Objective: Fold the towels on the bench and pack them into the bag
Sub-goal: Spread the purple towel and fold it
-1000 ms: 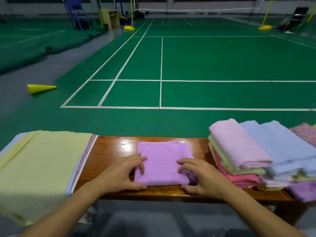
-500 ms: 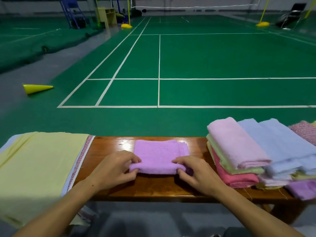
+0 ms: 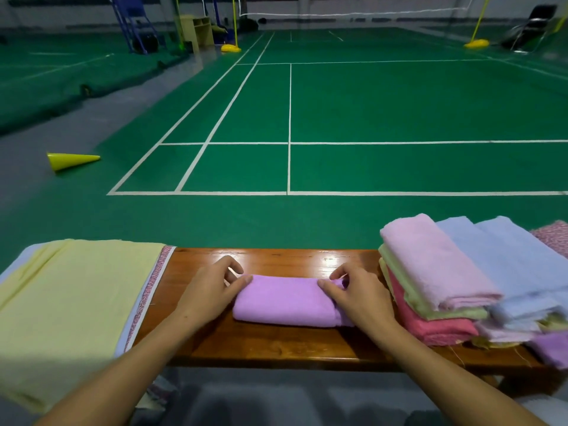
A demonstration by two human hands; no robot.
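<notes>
- Closest to me, my two bare arms reach up from the bottom edge onto the wooden table [image 3: 276,345].
- My left hand [image 3: 212,290] pinches the left end of the purple towel [image 3: 285,302], with the thumb on top and the fingers curled behind it.
- My right hand [image 3: 359,295] holds the right end the same way, thumb on top and fingers curled round the far edge.
- The purple towel is folded into a short fat bundle. It lies flat on the table, in the middle, between my two hands.
- On the left, a big yellow cloth [image 3: 67,309] covers that end of the table and hangs over the front. It has a thin patterned strip along its right edge.
- On the right sits a pile of towels [image 3: 461,287], just beside my right hand. I see pink on top, then light green, darker pink under that, and blue ones next to them.
- Past the table is a green court floor [image 3: 368,103] with white lines.
- A yellow cone [image 3: 72,159] lies on its side on the floor, far off to the left.
- At the far end there are yellow posts and a net, too blurry to tell more.
</notes>
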